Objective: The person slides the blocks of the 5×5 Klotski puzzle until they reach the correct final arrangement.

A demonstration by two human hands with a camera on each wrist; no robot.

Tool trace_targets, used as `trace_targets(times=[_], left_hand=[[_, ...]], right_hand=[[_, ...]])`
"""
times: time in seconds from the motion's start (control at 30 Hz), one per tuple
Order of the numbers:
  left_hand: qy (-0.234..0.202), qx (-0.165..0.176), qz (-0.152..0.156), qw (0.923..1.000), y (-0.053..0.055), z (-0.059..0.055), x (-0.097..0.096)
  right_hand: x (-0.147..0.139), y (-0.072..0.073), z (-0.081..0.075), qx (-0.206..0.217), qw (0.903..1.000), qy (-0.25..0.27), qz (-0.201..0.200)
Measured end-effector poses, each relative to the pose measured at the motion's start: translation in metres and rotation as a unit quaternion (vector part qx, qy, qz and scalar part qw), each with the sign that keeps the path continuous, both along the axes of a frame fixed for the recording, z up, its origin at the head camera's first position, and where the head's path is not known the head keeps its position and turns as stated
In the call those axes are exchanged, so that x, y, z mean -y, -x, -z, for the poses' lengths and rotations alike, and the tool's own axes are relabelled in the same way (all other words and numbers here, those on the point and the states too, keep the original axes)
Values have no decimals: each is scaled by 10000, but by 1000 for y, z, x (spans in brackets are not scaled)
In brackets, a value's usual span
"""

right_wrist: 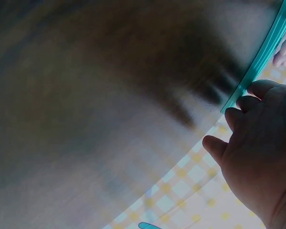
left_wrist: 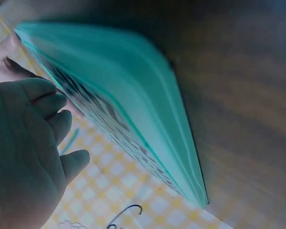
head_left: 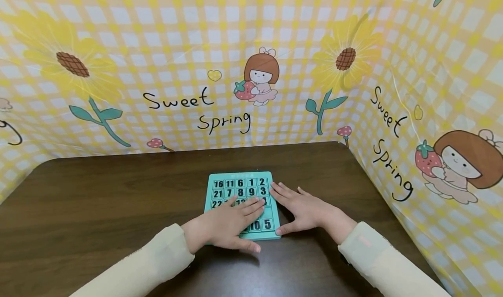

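A teal sliding number puzzle [head_left: 240, 175] lies flat on the dark table, its square tiles printed with black numbers. My left hand [head_left: 229, 224] spreads palm down across its lower middle, fingers straight with fingertips over the tiles and thumb past the near edge. Beneath that hand several tiles are hidden. Along the puzzle's right side, my right hand [head_left: 304, 209] has its straight fingertips at the upper edge and its thumb by the near right corner. In the right wrist view the fingers [right_wrist: 260, 89] meet the teal frame [right_wrist: 257, 62].
The brown wooden table [head_left: 98, 201] extends to both sides. A yellow checked cloth [head_left: 177, 48] with sunflowers, cartoon girls and lettering hangs behind the table and along its right side.
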State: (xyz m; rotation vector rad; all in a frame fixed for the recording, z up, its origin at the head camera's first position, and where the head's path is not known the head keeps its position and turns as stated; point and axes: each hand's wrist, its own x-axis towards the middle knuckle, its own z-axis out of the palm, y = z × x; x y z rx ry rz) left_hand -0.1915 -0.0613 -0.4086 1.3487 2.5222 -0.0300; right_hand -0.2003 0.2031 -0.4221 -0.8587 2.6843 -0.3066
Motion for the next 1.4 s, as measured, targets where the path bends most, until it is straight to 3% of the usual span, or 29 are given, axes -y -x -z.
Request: trace_targets(times=[0.2,0.37,0.5,0.73,1.4], left_hand=[[-74,-410,326,9986,-19,-1,5],[-199,-427,484,9977,-31,-1,8],[-238,-367,565,9974,-34,1,9],[-220,-222,519,9982,-32,4,9],[-147,-99,161,9997,-11,8,7]], right_hand=[[0,1,1,-76,10000,-43,-12],[-1,1,2,-95,9999,-58,-16],[-1,0,2,-98,9999,-78,11],[-1,0,2,-73,9999,-75,-21],[1,1,2,-27,9999,-96,7]])
